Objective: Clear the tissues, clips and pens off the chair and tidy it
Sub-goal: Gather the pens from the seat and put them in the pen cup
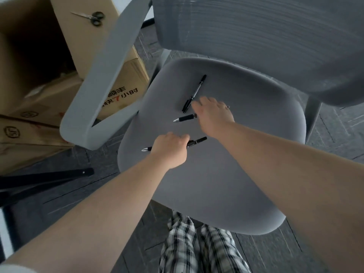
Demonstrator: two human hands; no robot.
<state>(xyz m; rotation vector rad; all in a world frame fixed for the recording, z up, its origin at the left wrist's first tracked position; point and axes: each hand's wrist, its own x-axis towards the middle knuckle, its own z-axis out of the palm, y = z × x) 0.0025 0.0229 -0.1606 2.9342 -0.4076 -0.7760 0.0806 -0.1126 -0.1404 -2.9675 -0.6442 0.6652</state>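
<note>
A grey office chair seat [226, 174] fills the middle of the view. Three black pens lie on it. My left hand [170, 149] is closed around the nearest pen [197, 142], whose silver tip pokes out to the left. My right hand [213, 113] hovers with fingers spread over the middle pen [185, 117], covering its rear end. A black marker [195, 93] lies just beyond, close to my right fingertips. No tissues or clips are visible on the seat.
The chair's backrest [266, 36] rises at the top right, and a light grey armrest [94, 91] loops on the left. Cardboard boxes [39, 107] stand at the left, with scissors [92, 16] on one flap. Dark carpet [275, 253] surrounds the chair.
</note>
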